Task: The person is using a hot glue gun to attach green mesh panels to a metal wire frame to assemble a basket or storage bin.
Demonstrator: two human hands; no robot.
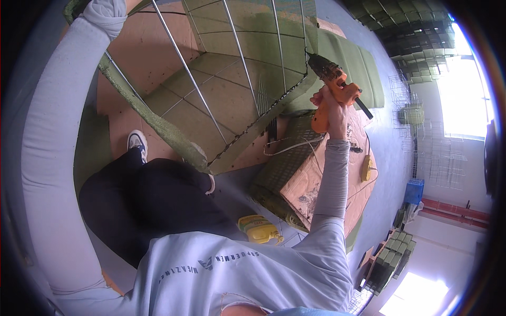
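Toward the upper right of the frame, your right hand (336, 113) had its fingers wrapped around the handle of an orange glue gun (345, 93), its dark nozzle (316, 61) angled up and left beside the green wire-and-fabric cage (249, 136). That cage filled the upper middle of the view, a dark bead (287, 94) running along its lower right edge. Your left hand (132, 5) was mostly cut off at the top edge, left of centre, so its fingers could not be judged. The step looked like gluing that edge; the next move seemed to call for a steady cage and a close nozzle.
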